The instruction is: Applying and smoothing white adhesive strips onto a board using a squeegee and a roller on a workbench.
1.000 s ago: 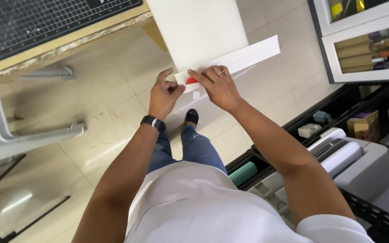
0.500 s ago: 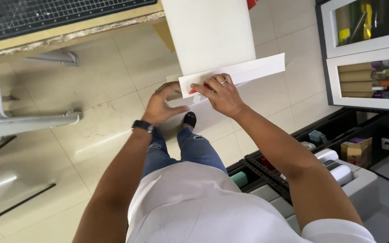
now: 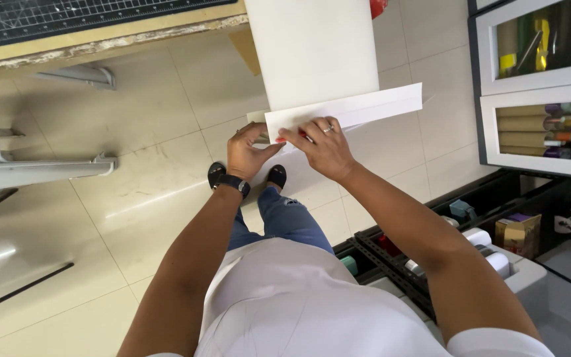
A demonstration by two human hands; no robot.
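View from the head camera, looking down past a white shirt and blue jeans to a tiled floor (image 3: pixel 133 198). A large white sheet (image 3: pixel 318 53) hangs over the edge of the bench (image 3: pixel 100 39) and ends in a folded strip (image 3: pixel 358 109) that runs rightward and slightly upward, well above the floor and in front of the person's body. The left hand (image 3: pixel 247 153), with a dark watch (image 3: pixel 232 183) at the wrist, meets the near left end of the strip; its grip is closed lightly on the paper edge, thumb pointing right along the fold, though the fingers behind the sheet are hidden, so how far they curl cannot be told. The right hand (image 3: pixel 325 149), wearing a ring, lies just beside it with fingers pressed flat on the strip's lower edge; its grip is pinched on the paper rather than spread, and a small red object (image 3: pixel 303 134) shows beneath its fingertips, too hidden to identify. The two hands are nearly touching. Below them, black shoes (image 3: pixel 275 175) stand on the tiles. At right, a white-framed cabinet (image 3: pixel 536 86) holds rolls of material, and low black bins (image 3: pixel 470 225) hold tape rolls and small boxes.
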